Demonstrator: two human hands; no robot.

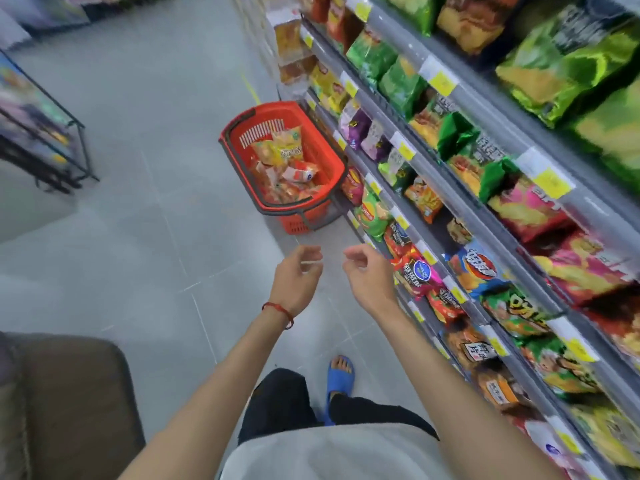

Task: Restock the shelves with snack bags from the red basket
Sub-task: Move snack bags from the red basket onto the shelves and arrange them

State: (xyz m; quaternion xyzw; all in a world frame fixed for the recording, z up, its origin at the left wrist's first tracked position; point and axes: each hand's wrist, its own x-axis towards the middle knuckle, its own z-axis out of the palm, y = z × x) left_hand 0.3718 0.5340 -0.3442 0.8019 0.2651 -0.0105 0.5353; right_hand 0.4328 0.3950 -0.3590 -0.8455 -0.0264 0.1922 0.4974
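The red basket [322, 150] stands on the grey floor beside the shelving, holding several orange and yellow snack bags [285, 157]. My left hand [298, 275], with a red string at the wrist, hangs in the air short of the basket, fingers loosely curled and holding nothing. My right hand [369, 271] is level with it, close to the lower shelf edge, also loosely curled and empty. The shelves [450, 188] on the right are packed with colourful snack bags.
Yellow price tags [550, 181] line the shelf rails. A dark metal display rack [52, 147] stands across the aisle at the left. A brown padded object [69, 403] fills the lower left corner. My foot in a blue sandal [341, 375] is on the floor tiles.
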